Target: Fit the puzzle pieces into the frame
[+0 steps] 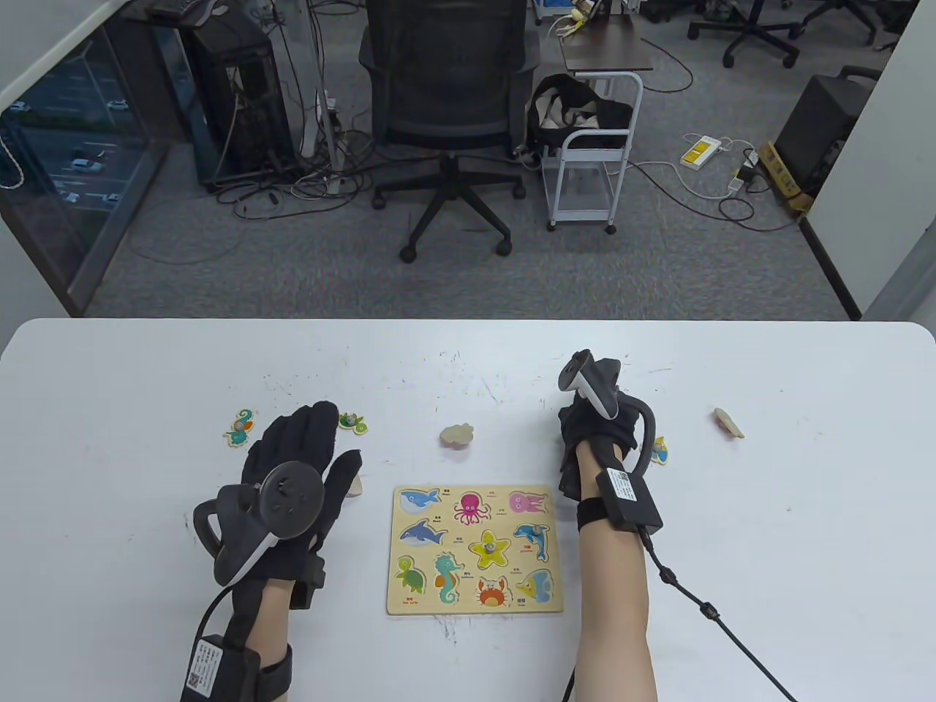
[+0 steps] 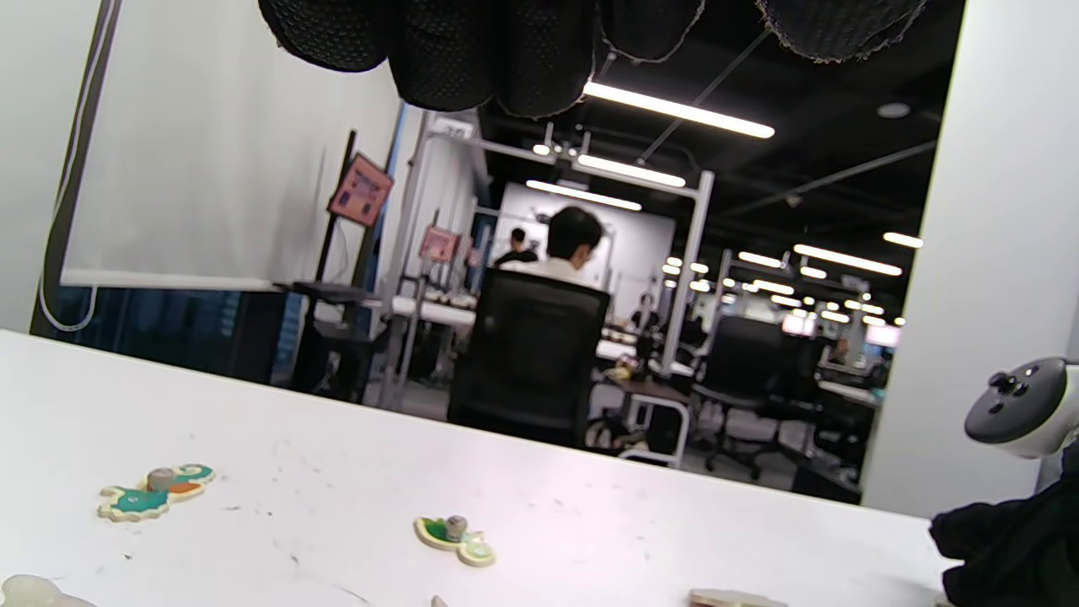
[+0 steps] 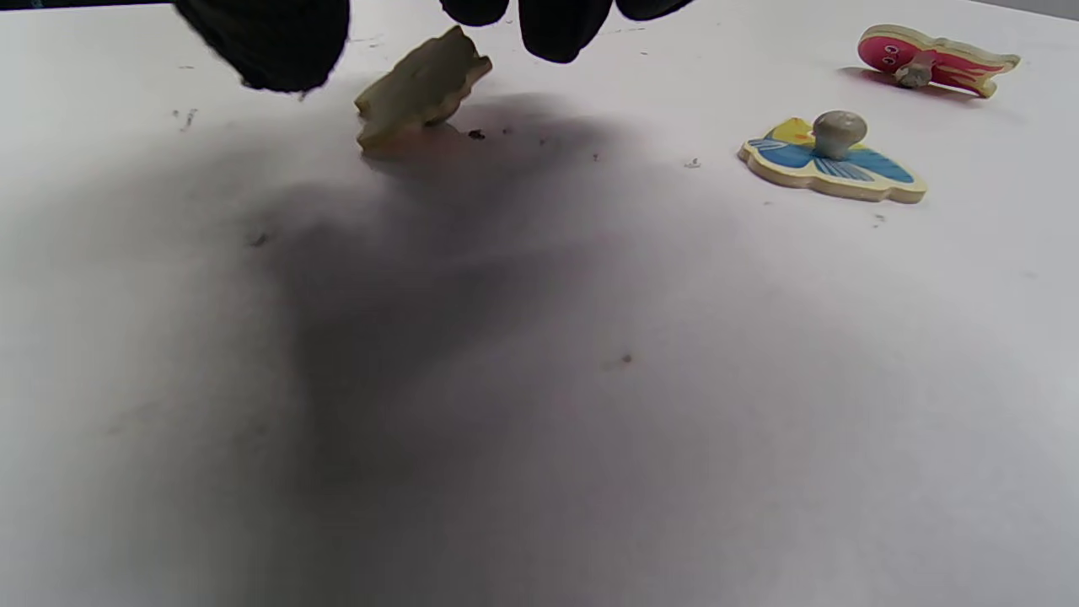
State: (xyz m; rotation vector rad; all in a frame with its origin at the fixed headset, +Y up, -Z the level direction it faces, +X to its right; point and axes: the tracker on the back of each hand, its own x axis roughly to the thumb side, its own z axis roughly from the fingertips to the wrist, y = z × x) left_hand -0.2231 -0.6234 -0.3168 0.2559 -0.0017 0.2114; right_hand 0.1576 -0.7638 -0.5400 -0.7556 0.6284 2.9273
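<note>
Right hand (image 1: pixel 596 428) is pinching a face-down piece (image 3: pixel 421 88); flipping advised. Left hand (image 1: pixel 296 475) is hovering open.

An open-plan office: a white table (image 1: pixel 731 556) facing a mesh swivel chair (image 1: pixel 447 110) on grey carpet (image 1: pixel 292 256), tangled cables (image 1: pixel 307 175), a computer tower (image 1: pixel 234 95), ceiling strip lights (image 2: pixel 679 110) over distant desks.

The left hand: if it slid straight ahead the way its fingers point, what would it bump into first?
Probably the small green turtle piece, which lies just past the fingertips of the left hand. How high the hand is above the table is unclear, so it might pass over.
</note>
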